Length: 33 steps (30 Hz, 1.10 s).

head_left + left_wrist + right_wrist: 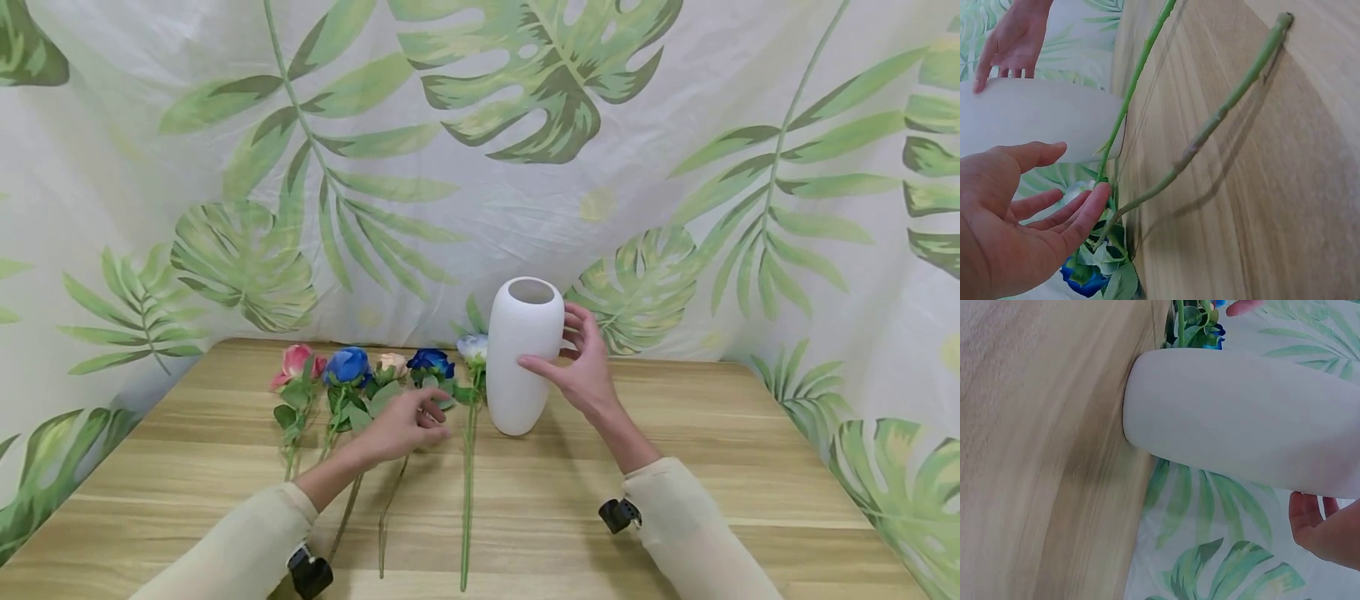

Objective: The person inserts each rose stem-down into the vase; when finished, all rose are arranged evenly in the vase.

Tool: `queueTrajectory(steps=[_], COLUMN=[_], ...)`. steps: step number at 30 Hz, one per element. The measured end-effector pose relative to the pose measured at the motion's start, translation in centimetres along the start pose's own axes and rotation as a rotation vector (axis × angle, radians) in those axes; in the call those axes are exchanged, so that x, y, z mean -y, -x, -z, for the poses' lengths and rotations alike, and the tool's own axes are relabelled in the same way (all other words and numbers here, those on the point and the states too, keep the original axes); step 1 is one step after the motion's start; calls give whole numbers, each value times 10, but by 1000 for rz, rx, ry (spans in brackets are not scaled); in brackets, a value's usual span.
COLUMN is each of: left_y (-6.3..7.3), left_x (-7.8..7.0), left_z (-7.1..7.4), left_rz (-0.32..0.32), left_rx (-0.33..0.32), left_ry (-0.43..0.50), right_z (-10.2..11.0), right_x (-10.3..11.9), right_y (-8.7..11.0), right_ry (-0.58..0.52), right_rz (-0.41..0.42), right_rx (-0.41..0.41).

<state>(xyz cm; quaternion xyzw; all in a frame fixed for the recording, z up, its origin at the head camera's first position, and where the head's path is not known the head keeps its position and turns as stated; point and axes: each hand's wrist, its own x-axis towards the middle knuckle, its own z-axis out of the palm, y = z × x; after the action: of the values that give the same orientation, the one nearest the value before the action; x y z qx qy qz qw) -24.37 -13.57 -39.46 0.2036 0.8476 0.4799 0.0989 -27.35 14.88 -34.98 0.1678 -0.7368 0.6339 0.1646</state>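
A white vase (525, 358) stands upright on the wooden table. My right hand (588, 379) holds it from the right, thumb across the front and fingers round the far side. In the right wrist view, fingertips meet the vase wall (1241, 419). My left hand (401, 427) hovers over the flower stems with loosely bent fingers and nothing in them. Nearest it lie a dark blue rose (431, 362) and a pale bluish-white flower (472, 348), whose long green stem (468, 492) runs towards me. In the left wrist view, the fingers are spread beside the stems.
Left of these lie a pink rose (295, 362), a bright blue rose (347, 365) and a peach flower (392, 362), stems pointing towards me. A leaf-printed cloth (510, 217) hangs behind the wooden table (697, 500).
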Motion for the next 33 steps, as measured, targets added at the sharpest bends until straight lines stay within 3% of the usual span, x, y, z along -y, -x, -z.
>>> queueTrajectory(steps=[16,25,33], left_y=[-16,-24,-27], left_x=[6,2,7], left_z=[-19,-26,-33], left_rz=[155,214,227], left_rx=[-9,-33,-36], left_ry=[191,246,322], right_z=[-5,-8,-8], right_x=[-7,-10,-12], right_y=[2,4,3], right_ry=[-11,-13,-8], right_rz=[40,52,47], right_rx=[-44,-79,-78])
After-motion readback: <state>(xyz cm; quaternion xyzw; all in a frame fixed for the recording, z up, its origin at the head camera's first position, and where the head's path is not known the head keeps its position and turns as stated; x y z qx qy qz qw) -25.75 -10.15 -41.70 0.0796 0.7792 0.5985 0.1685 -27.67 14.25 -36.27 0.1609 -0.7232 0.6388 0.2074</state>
